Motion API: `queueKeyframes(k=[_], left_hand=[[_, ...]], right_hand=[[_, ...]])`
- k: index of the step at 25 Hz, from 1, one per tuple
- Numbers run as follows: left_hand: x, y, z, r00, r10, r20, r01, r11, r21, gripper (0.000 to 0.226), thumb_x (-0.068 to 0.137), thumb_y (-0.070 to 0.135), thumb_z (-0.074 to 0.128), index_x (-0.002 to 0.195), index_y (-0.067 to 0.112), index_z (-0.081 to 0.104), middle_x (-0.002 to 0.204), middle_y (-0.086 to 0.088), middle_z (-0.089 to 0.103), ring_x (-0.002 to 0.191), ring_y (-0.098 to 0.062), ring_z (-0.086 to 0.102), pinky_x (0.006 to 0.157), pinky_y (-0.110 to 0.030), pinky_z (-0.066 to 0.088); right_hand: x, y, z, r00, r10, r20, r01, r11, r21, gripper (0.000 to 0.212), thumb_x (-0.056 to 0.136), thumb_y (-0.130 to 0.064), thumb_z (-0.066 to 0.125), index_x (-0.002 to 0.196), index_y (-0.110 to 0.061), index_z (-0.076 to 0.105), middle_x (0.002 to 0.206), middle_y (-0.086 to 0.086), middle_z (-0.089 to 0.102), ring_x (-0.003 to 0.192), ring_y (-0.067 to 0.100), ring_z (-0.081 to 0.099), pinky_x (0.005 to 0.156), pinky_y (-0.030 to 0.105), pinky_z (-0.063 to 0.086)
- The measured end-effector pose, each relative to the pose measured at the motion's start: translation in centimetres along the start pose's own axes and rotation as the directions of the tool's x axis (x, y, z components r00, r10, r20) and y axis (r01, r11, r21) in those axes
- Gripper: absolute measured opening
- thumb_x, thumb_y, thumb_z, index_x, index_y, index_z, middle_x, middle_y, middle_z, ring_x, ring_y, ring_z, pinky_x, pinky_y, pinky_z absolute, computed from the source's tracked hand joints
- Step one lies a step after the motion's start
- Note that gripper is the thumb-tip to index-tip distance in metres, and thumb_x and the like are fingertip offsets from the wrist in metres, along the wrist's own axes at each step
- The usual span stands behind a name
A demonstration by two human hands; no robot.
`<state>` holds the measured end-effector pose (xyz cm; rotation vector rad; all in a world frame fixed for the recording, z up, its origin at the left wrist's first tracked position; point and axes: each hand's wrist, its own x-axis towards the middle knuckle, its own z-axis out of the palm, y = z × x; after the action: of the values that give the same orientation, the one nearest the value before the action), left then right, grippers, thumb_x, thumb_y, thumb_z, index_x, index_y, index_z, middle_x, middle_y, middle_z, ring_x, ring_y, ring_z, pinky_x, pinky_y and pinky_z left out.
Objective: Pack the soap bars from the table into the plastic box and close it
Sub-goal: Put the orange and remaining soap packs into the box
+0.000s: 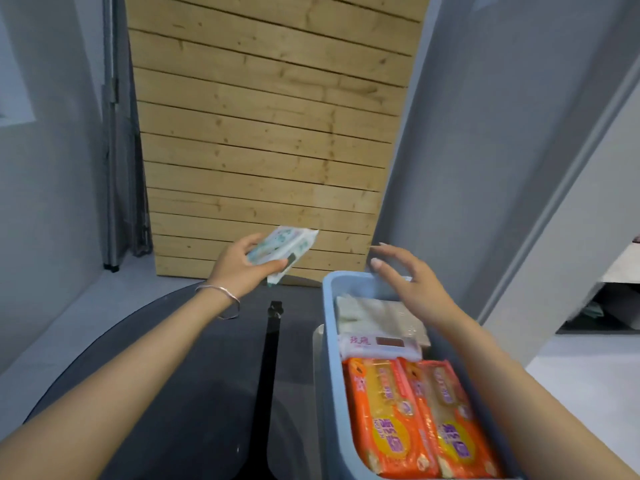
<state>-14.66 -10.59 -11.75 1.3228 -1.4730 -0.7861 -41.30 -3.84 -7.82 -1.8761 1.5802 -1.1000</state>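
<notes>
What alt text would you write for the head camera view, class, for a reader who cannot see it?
The left hand holds a white-and-green soap pack above a dark table, while the open right hand hovers over a blue plastic box already holding two orange soap packs and paler ones.

Bare grey room; plank panel (270, 133)
</notes>
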Motion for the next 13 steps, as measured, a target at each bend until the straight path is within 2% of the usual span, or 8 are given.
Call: queueKeyframes(k=[2, 5, 6, 7, 9, 10, 11, 13], left_hand=[[-0.9, 4.2, 1.5, 0.977, 0.16, 0.139, -0.155, 0.987, -0.048, 0.079, 0.064, 0.034, 0.081, 0.133, 0.028, 0.044, 0.115, 0.012, 0.053, 0.104, -0.005, 0.055, 0.076, -0.007, 0.048], [-2.2, 8.0, 4.5, 0.879, 0.286, 0.383, -0.297, 0.954, -0.031, 0.084, 0.066, 0.033, 0.08, 0.137, 0.035, 0.036, 0.117, 0.01, 0.054, 0.106, -0.001, 0.055, 0.074, -0.002, 0.048], [-2.7, 8.5, 5.7, 0.843, 0.289, 0.453, -0.323, 0.946, -0.003, 0.085, 0.067, 0.032, 0.079, 0.139, 0.033, 0.035, 0.12, 0.008, 0.055, 0.107, -0.002, 0.055, 0.075, -0.003, 0.048], [-3.1, 8.5, 6.9, 0.81, 0.275, 0.518, -0.343, 0.939, 0.037, 0.085, 0.068, 0.031, 0.079, 0.141, 0.029, 0.034, 0.125, 0.006, 0.055, 0.11, -0.004, 0.055, 0.076, -0.003, 0.047], [-3.7, 7.8, 9.0, 0.743, 0.213, 0.634, -0.363, 0.925, 0.116, 0.085, 0.07, 0.028, 0.079, 0.142, 0.024, 0.034, 0.131, 0.003, 0.053, 0.111, -0.006, 0.054, 0.081, -0.004, 0.045], [-3.8, 7.3, 9.6, 0.715, 0.17, 0.678, -0.358, 0.922, 0.146, 0.085, 0.07, 0.027, 0.079, 0.142, 0.022, 0.033, 0.134, 0.001, 0.052, 0.112, -0.008, 0.054, 0.087, -0.008, 0.046], [-3.7, 7.0, 9.9, 0.693, 0.128, 0.709, -0.352, 0.919, 0.179, 0.086, 0.071, 0.026, 0.079, 0.143, 0.02, 0.033, 0.137, 0.0, 0.05, 0.115, -0.009, 0.052, 0.095, -0.015, 0.044], [-3.2, 6.7, 9.8, 0.664, 0.065, 0.744, -0.385, 0.884, 0.266, 0.084, 0.072, 0.028, 0.077, 0.143, 0.018, 0.033, 0.143, 0.0, 0.044, 0.123, -0.009, 0.045, 0.104, -0.021, 0.036]], right_hand=[[-0.7, 0.8, -2.8, 0.996, 0.049, -0.079, -0.046, 0.998, 0.046, 0.032, 0.093, -0.031, 0.054, 0.122, -0.02, 0.061, 0.125, -0.009, 0.059, 0.121, 0.005, 0.052, 0.099, 0.017, 0.034], [-3.1, 2.1, -5.5, 0.988, 0.127, -0.092, -0.118, 0.988, 0.097, 0.028, 0.093, -0.034, 0.053, 0.119, -0.027, 0.061, 0.113, -0.016, 0.061, 0.098, -0.021, 0.055, 0.08, -0.003, 0.037], [-4.0, 2.6, -6.0, 0.981, 0.169, -0.097, -0.155, 0.978, 0.137, 0.027, 0.093, -0.034, 0.053, 0.118, -0.027, 0.062, 0.111, -0.017, 0.062, 0.091, -0.026, 0.054, 0.076, -0.005, 0.037], [-4.8, 3.4, -6.3, 0.973, 0.208, -0.1, -0.188, 0.966, 0.177, 0.026, 0.093, -0.034, 0.053, 0.117, -0.028, 0.062, 0.113, -0.015, 0.062, 0.092, -0.023, 0.055, 0.079, -0.002, 0.039], [-6.4, 4.7, -6.1, 0.951, 0.291, -0.107, -0.257, 0.932, 0.256, 0.027, 0.093, -0.036, 0.053, 0.117, -0.027, 0.062, 0.121, -0.008, 0.063, 0.109, -0.002, 0.058, 0.097, 0.018, 0.042], [-7.0, 5.1, -5.8, 0.942, 0.322, -0.095, -0.284, 0.914, 0.289, 0.029, 0.092, -0.038, 0.053, 0.117, -0.027, 0.063, 0.122, -0.008, 0.064, 0.112, 0.004, 0.058, 0.1, 0.025, 0.043], [-7.5, 5.3, -5.6, 0.935, 0.349, -0.069, -0.312, 0.898, 0.312, 0.03, 0.091, -0.041, 0.053, 0.117, -0.029, 0.063, 0.121, -0.01, 0.065, 0.11, 0.002, 0.06, 0.095, 0.024, 0.046], [-8.2, 5.6, -4.8, 0.93, 0.366, -0.036, -0.332, 0.877, 0.347, 0.03, 0.089, -0.047, 0.053, 0.115, -0.036, 0.063, 0.119, -0.018, 0.065, 0.098, -0.011, 0.062, 0.078, 0.012, 0.048]])
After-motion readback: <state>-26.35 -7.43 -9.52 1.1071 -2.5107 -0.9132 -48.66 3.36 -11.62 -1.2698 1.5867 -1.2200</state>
